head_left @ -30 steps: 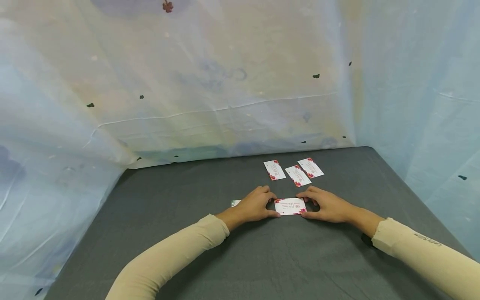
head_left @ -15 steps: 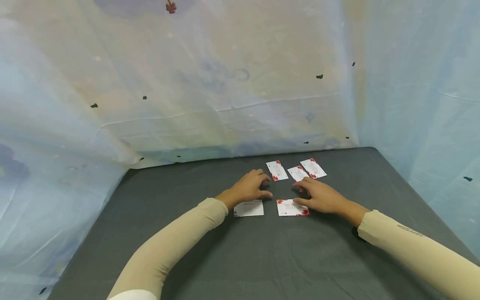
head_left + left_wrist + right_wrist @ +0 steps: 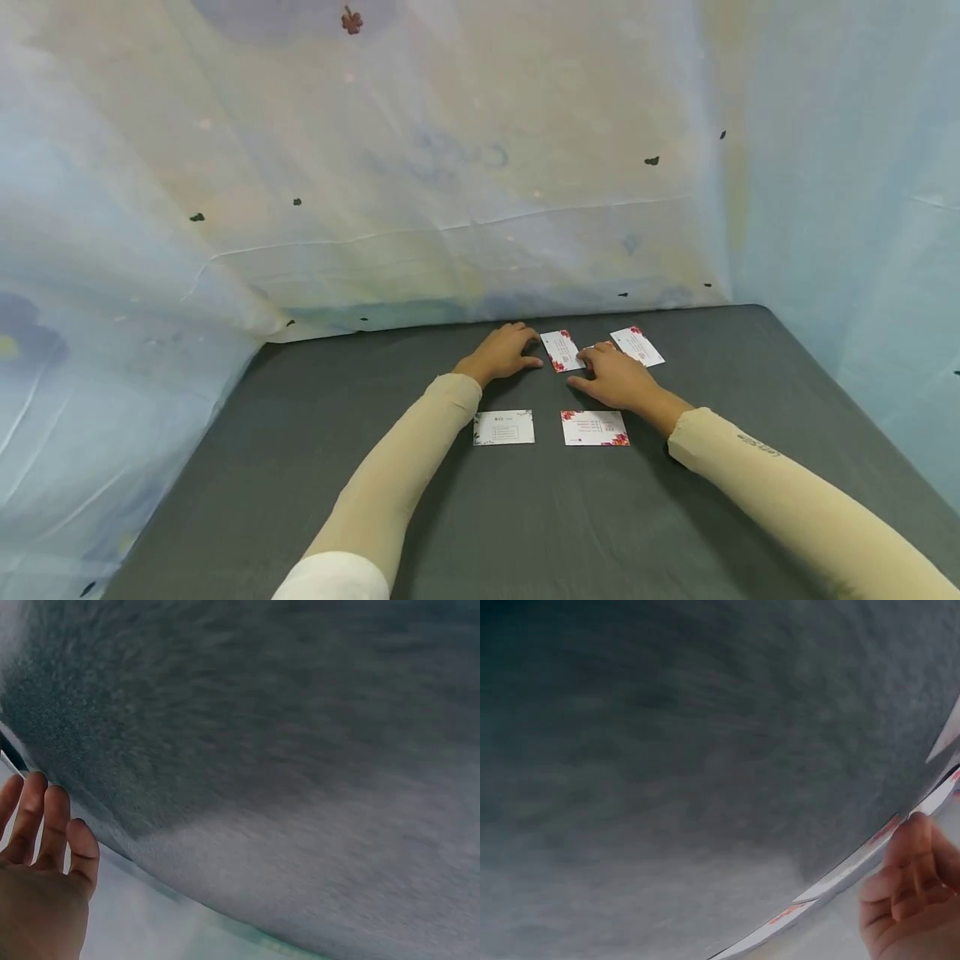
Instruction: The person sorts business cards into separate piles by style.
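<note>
My left hand [image 3: 504,352] hovers with relaxed fingers just left of a white card with red flowers [image 3: 561,350] near the back of the table. My right hand [image 3: 617,379] reaches over a second red-flowered card, hiding most of it, its fingertips by the first card's lower right edge. A third red-flowered card [image 3: 637,346] lies beyond that hand to the right. Nearer me, a red-flowered card [image 3: 596,428] and a card with green leaf corners [image 3: 503,427] lie side by side with a gap between them. In the left wrist view the left hand's fingers [image 3: 56,817] hold nothing.
A dark grey cloth [image 3: 337,467] covers the table. Pale patterned curtains [image 3: 450,167] hang behind the table's back edge and along both sides.
Both hands have let go of the near red-flowered card and moved away from me toward the back cards. The leaf-cornered card, mostly covered before, is now in full view.
</note>
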Available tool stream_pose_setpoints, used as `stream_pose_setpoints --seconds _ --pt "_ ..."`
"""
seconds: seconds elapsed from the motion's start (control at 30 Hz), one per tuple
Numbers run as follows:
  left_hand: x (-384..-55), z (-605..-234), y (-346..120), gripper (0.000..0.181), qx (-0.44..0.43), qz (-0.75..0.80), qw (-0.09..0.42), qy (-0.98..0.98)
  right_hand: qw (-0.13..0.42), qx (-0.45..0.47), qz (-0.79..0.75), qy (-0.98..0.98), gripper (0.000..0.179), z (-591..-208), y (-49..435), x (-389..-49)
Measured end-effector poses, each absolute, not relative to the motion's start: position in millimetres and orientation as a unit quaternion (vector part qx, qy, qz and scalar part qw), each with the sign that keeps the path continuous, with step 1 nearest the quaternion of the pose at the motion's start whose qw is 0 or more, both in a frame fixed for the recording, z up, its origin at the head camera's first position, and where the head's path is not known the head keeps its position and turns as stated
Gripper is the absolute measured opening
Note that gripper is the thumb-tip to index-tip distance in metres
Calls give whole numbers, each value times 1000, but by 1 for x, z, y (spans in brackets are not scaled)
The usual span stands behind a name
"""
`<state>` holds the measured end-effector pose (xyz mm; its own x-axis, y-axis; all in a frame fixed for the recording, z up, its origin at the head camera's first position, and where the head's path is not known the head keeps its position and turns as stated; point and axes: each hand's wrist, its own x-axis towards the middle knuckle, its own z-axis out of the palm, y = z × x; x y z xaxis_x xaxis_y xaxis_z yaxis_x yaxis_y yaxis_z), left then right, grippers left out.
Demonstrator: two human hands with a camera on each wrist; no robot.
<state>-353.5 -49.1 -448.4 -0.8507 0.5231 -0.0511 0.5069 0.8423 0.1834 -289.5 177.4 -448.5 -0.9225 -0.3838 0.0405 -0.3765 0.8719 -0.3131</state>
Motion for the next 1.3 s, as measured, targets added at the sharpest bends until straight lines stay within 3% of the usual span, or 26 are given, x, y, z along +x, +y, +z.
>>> stream_pose_setpoints --seconds 0.37,0.83,1.3 --pt "-360 -451 -34 56 240 110 50 963 28 -136 -142 980 71 -446 167 -288" --pt "-354 -442 -38 76 248 129 90 956 28 -151 -194 969 73 -444 163 -293" --pt "-353 -452 -35 71 251 153 79 953 29 -153 -224 962 74 -448 167 -293"
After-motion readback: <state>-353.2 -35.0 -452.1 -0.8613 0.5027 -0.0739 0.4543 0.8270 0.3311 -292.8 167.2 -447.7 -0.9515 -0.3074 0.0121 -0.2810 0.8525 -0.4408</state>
